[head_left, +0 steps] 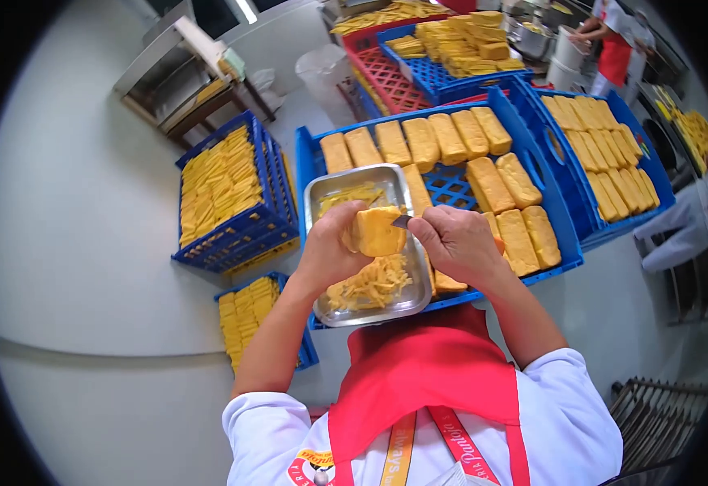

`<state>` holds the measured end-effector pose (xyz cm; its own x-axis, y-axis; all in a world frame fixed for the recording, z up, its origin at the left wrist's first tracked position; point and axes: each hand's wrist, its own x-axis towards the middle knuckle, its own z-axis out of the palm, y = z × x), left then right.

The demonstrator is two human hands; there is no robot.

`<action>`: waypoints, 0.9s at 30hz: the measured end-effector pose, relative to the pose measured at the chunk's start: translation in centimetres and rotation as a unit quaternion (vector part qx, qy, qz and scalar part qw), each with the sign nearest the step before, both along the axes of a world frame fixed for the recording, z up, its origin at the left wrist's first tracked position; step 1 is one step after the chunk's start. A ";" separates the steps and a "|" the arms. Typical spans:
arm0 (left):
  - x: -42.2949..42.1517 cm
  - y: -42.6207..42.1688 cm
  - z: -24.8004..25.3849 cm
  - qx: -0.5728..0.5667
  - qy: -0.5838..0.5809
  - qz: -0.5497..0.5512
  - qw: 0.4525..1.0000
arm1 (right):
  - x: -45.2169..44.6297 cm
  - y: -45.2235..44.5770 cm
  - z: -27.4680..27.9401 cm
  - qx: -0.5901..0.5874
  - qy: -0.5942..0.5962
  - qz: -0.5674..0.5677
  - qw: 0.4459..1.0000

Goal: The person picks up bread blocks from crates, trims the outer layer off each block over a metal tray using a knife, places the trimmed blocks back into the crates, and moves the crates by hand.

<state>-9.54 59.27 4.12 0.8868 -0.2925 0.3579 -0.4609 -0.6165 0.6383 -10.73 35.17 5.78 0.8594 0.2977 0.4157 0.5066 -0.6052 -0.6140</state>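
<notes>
My left hand is wrapped round a yellow loaf-shaped block, held above a metal tray. In my right hand is a knife; its short dark blade touches the block's right edge, and a bit of orange handle shows behind the fingers. Thin yellow trimmings lie in the tray below my hands. The tray rests over the left side of a large blue crate, where several whole yellow blocks sit in rows around a gap showing the lattice floor.
At right stands another blue crate of blocks. Stacked blue crates with yellow slices are on the left, a smaller one below. A red crate is behind. Co-workers stand at right, near a metal rack.
</notes>
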 end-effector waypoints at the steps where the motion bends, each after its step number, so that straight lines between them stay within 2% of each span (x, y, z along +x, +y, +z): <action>1: -0.6 0.7 0.0 -0.004 0.001 0.001 1.000 | 0.2 1.0 0.0 -0.016 -0.016 0.013 1.000; 6: -2.7 3.2 -0.8 -0.024 -0.025 0.035 0.999 | 0.6 3.7 -0.7 -0.045 -0.040 0.088 0.994; 10: -3.4 3.9 -0.8 -0.004 -0.065 0.057 0.996 | 0.6 4.7 -1.1 -0.062 -0.039 0.107 0.992; 13: -3.6 4.0 -0.7 0.005 -0.082 0.060 0.995 | 0.6 4.9 -1.2 -0.059 -0.010 0.123 0.991; 15: -3.7 3.9 -0.5 0.009 -0.088 0.060 0.994 | 0.5 5.1 -1.1 -0.106 0.022 0.130 0.986; 18: -3.5 4.0 -0.5 0.008 -0.093 0.069 0.993 | 0.4 4.8 -1.4 -0.082 0.060 0.167 0.981; 22: -2.8 4.7 -2.1 -0.023 -0.100 0.073 0.992 | -0.1 3.5 -0.7 -0.081 0.094 0.151 0.981; 24: -2.6 4.5 -2.6 -0.025 -0.100 0.067 0.992 | 0.0 3.0 -1.2 -0.114 0.051 0.119 0.985; 25: -2.5 4.1 -2.8 -0.163 -0.019 0.082 0.983 | 0.1 2.9 -1.6 -0.114 0.052 0.117 0.985; 27: -2.2 3.8 -2.8 -0.412 0.142 0.096 0.895 | 0.4 2.7 -2.2 -0.012 0.087 0.106 0.991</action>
